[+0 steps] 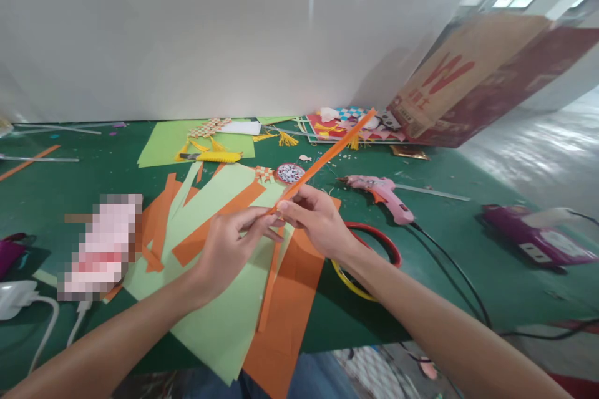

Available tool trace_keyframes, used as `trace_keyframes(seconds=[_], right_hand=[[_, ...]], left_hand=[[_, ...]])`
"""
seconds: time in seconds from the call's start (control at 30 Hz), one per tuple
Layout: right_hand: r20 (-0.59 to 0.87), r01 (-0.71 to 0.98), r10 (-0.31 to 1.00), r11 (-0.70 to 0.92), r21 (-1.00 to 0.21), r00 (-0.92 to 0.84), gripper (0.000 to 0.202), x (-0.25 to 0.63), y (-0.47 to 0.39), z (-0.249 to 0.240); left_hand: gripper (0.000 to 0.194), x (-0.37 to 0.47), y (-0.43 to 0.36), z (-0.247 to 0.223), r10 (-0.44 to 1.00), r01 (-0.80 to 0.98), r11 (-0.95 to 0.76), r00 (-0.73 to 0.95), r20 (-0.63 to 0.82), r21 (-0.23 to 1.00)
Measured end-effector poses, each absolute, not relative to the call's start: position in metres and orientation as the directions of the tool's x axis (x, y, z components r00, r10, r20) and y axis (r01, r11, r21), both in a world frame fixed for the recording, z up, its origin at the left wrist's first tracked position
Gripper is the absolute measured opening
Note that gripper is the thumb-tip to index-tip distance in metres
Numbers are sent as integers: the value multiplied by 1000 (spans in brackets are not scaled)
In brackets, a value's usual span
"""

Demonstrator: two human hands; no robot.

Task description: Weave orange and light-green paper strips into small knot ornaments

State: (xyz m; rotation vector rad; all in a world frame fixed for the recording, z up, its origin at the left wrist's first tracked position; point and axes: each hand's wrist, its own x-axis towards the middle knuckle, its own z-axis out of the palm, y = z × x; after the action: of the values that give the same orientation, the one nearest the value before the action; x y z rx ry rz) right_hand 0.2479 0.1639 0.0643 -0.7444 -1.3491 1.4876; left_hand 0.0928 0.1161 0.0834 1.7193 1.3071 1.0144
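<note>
A narrow orange paper strip (333, 153) slants up to the right, raised above the table. Both hands pinch its lower end: my left hand (229, 248) closes fingertips on it, and my right hand (322, 221) grips it with thumb and fingers just beside. Beneath them lie light green paper sheets (219, 318) and an orange paper sheet (285, 336). Another thin orange strip (267, 302) shows below the fingers; whether it joins the held one is hidden. Wider orange pieces (219, 221) are scattered to the left.
A pink glue gun (381, 190) lies right, its cord trailing forward. Red and yellow tape rolls (397, 249) sit by my right forearm. A yellow utility knife (218, 156), yellow tassels (287, 138), a purple power strip (533, 237) and a paper bag (486, 81) stand around.
</note>
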Motion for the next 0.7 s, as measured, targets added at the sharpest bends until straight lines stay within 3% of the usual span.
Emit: trace_keyframes(seconds=[0.17, 0.47, 0.7], right_hand=[[177, -211, 919, 107, -972, -351, 31, 247, 163, 65], [92, -265, 947, 8, -964, -307, 38, 248, 167, 62], [62, -310, 938, -50, -949, -341, 37, 247, 165, 63]], left_hand=[[21, 93, 116, 81, 966, 419, -245, 186, 182, 874], [20, 94, 118, 82, 977, 284, -171, 170, 126, 943], [19, 94, 116, 79, 975, 351, -214, 133, 177, 911]])
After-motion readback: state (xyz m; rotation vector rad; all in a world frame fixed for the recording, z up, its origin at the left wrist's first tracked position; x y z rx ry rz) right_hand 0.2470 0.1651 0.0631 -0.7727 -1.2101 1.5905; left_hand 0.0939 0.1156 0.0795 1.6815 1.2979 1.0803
